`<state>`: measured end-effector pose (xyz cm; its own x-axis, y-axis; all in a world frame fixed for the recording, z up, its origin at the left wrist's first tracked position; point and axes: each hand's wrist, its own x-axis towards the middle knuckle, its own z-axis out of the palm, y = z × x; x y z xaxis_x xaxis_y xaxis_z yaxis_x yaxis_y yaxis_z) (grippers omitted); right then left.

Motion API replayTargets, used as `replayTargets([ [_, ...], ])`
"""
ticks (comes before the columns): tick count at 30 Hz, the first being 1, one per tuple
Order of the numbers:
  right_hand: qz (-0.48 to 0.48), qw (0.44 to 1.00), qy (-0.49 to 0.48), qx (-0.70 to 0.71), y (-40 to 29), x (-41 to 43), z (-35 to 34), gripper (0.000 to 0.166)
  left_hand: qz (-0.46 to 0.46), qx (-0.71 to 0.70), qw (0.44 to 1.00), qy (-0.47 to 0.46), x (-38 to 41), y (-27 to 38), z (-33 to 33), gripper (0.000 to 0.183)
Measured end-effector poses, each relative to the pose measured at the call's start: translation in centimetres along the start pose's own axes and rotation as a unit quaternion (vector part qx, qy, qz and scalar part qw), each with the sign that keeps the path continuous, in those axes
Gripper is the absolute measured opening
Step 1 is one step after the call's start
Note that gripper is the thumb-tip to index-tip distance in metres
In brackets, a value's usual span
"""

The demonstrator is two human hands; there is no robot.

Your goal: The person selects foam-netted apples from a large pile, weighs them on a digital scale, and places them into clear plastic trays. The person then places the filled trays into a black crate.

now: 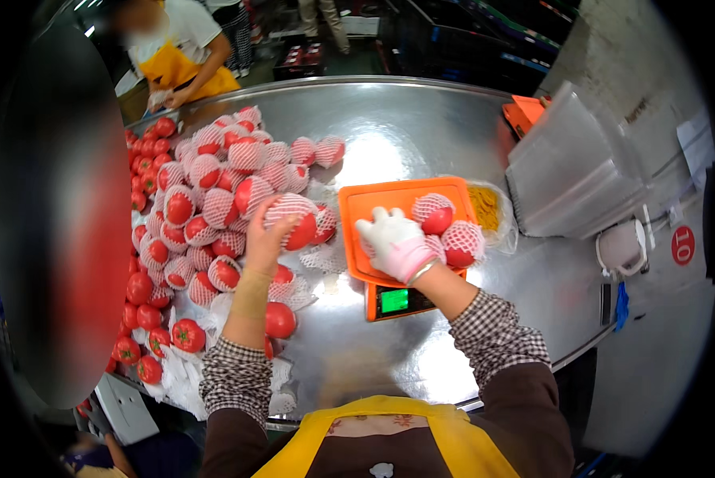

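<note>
My bare left hand (pixel 266 236) grips a red tomato (pixel 301 232) in a white foam net sleeve, above the edge of a pile of netted tomatoes (pixel 220 206). My right hand (pixel 396 242), in a white and pink glove, reaches over an orange plastic tray (pixel 357 197). Under its fingers lies a mostly hidden netted tomato (pixel 366 247); whether they grip it cannot be told. More netted tomatoes (pixel 434 214) sit at the tray's right side, one partly behind my hand. An orange digital scale (pixel 372 303) with a lit green display supports the tray.
Bare tomatoes (pixel 148 316) and loose foam nets (pixel 181 376) lie left on the metal table (pixel 357 358). Stacked clear plastic containers (pixel 573 167) stand right, near a bag of yellow material (pixel 484 206). Across the table works a person in a yellow apron (pixel 175 66). A blurred dark shape (pixel 58 227) blocks the far left.
</note>
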<state>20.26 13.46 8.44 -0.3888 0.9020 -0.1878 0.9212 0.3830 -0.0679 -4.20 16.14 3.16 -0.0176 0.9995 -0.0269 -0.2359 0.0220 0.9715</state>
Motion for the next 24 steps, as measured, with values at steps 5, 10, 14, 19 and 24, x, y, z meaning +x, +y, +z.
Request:
replayTargets([
  [5,-0.182,0.966,0.183,-0.013,-3.8,-5.7,2.1,0.022,0.037,0.257,0.956,-0.133,3.8,-0.6,7.7,0.058],
  [10,-0.241,0.941,0.102,0.214,-6.2,-13.0,6.8,0.019,0.011,0.551,0.757,-0.350,4.2,0.1,13.4,0.077],
  [14,-0.164,0.947,0.075,0.265,-6.3,-16.5,11.4,0.017,0.237,0.433,0.852,-0.174,3.9,0.1,10.4,0.070],
  [19,-0.142,0.954,0.072,0.253,-7.2,-17.3,13.5,0.014,0.145,0.379,0.909,0.089,-1.6,-1.8,-1.5,0.046],
  [24,-0.163,0.964,0.059,0.203,-8.6,-13.7,13.4,0.018,0.149,0.532,0.833,0.023,-11.9,-4.7,-7.3,0.044],
])
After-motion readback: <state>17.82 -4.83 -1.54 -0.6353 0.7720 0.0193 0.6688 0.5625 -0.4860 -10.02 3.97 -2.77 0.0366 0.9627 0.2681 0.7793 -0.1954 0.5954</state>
